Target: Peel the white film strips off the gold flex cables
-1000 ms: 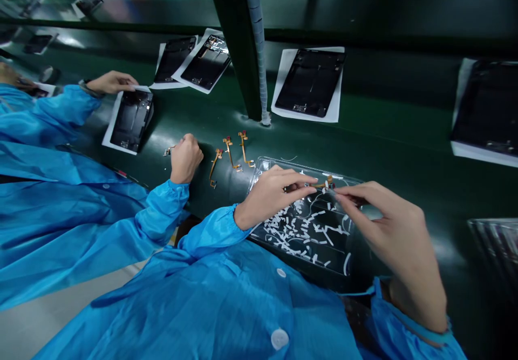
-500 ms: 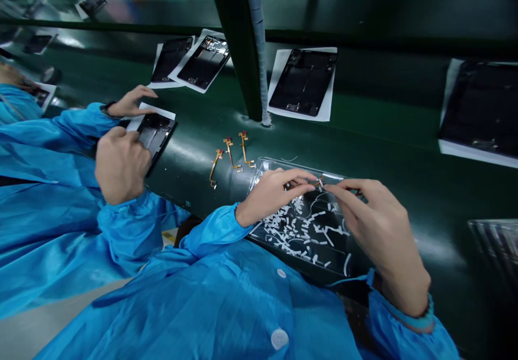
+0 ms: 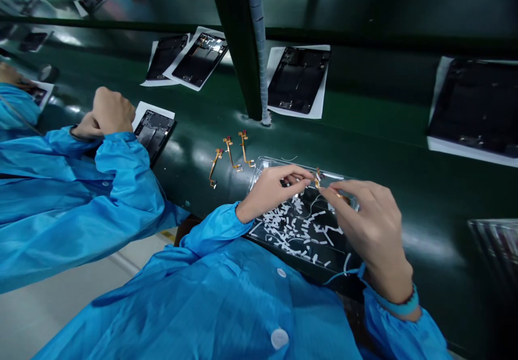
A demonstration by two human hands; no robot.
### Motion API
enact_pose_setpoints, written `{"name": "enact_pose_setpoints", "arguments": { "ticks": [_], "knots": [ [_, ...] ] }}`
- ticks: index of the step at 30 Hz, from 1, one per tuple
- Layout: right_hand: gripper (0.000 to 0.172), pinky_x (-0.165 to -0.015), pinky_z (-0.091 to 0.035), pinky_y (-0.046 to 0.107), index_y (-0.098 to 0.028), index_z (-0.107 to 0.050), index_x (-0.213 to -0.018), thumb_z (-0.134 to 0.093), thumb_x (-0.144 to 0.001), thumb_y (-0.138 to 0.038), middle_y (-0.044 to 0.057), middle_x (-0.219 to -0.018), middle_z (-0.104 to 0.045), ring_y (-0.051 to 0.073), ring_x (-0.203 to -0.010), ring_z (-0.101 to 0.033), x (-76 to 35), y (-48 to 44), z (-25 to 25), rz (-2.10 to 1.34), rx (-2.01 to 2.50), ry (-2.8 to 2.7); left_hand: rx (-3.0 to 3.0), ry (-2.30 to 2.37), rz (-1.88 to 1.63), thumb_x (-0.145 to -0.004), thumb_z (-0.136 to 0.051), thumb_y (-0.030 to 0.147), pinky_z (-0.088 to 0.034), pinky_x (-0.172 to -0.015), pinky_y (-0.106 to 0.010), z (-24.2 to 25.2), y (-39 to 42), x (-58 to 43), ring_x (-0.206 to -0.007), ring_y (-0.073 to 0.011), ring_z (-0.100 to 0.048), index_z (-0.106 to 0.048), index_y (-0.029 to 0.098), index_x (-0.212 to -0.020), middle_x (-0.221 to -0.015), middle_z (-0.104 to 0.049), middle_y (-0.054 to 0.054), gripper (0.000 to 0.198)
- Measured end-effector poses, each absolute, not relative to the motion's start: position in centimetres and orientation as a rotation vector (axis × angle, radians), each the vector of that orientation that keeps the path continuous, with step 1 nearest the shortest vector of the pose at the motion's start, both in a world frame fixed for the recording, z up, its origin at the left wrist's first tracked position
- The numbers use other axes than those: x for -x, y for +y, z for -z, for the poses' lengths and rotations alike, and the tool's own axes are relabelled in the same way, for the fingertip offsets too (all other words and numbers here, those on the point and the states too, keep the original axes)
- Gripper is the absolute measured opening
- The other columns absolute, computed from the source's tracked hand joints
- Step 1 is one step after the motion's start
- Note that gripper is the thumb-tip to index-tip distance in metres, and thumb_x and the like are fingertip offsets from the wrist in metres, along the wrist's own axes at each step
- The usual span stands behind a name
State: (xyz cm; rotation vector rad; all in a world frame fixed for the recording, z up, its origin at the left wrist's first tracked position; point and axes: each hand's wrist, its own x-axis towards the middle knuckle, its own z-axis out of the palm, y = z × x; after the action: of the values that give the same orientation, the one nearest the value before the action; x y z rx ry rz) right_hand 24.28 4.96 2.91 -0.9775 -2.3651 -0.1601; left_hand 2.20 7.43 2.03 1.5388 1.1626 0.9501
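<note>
Above a clear plastic tray [image 3: 335, 265], my left hand [image 3: 277, 187] pinches the end of a small orange flex cable [image 3: 318, 181] with thumb and fingertips. My right hand [image 3: 370, 225] is closed at the cable's other side, its thumb and forefinger touching the strip; part of the orange cable shows between its fingers. Many small white strips [image 3: 287, 230] lie scattered in the tray below. To the left of the tray, three more orange flex cables [image 3: 230, 155] rest in a row on the green bench.
A co-worker's hands [image 3: 109, 111] are at the left, beside a device housing [image 3: 154, 130] on white paper. Further housings lie behind, such as one [image 3: 299, 79] right of the green post [image 3: 243, 52] and one [image 3: 477, 106] at far right. Stacked clear trays [image 3: 493, 246] stand at the right edge.
The flex cable has turned slightly and shows more between my fingertips. My right hand has shifted a little left. The co-worker's hands have pulled back from the housing and come together.
</note>
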Motion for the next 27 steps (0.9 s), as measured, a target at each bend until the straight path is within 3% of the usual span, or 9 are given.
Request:
{"name": "enact_pose_setpoints", "arguments": {
  "ticks": [18, 23, 27],
  "knots": [
    [0.028, -0.086, -0.053, 0.040, -0.023, -0.073, -0.104, -0.076, -0.083, -0.004, 0.008, -0.106, -0.071, 0.024, -0.098, -0.065, -23.5, 5.4, -1.8, 0.103, 0.912, -2.239, -1.353, 1.086, -1.006, -0.090, -0.073, 0.028, -0.053, -0.073, -0.023, -1.2, 7.4, -3.4, -0.078, -0.0102, -0.066, -0.077, 0.016, -0.099, -0.091, -0.077, -0.005, 0.016],
    [0.025, -0.074, -0.051, 0.036, -0.028, -0.075, -0.100, -0.075, -0.085, -0.007, 0.004, -0.097, -0.071, 0.020, -0.086, -0.064, -23.7, 5.4, -1.7, 0.100, 0.998, -2.161, -1.328, 1.098, -1.011, -0.089, -0.071, 0.025, -0.052, -0.072, -0.024, -1.2, 7.2, -3.4, -0.076, -0.0099, -0.063, -0.076, 0.016, -0.098, -0.088, -0.074, -0.004, 0.014],
    [0.027, -0.064, -0.051, 0.031, -0.032, -0.076, -0.105, -0.070, -0.091, -0.010, 0.002, -0.102, -0.068, 0.015, -0.077, -0.063, -25.0, 5.4, -1.5, -0.215, 1.148, -2.017, -1.263, 1.154, -1.100, -0.089, -0.071, 0.024, -0.051, -0.071, -0.023, -0.8, 7.6, -2.4, -0.076, -0.0097, -0.063, -0.075, 0.016, -0.096, -0.087, -0.073, -0.004, 0.011]
  ]
}}
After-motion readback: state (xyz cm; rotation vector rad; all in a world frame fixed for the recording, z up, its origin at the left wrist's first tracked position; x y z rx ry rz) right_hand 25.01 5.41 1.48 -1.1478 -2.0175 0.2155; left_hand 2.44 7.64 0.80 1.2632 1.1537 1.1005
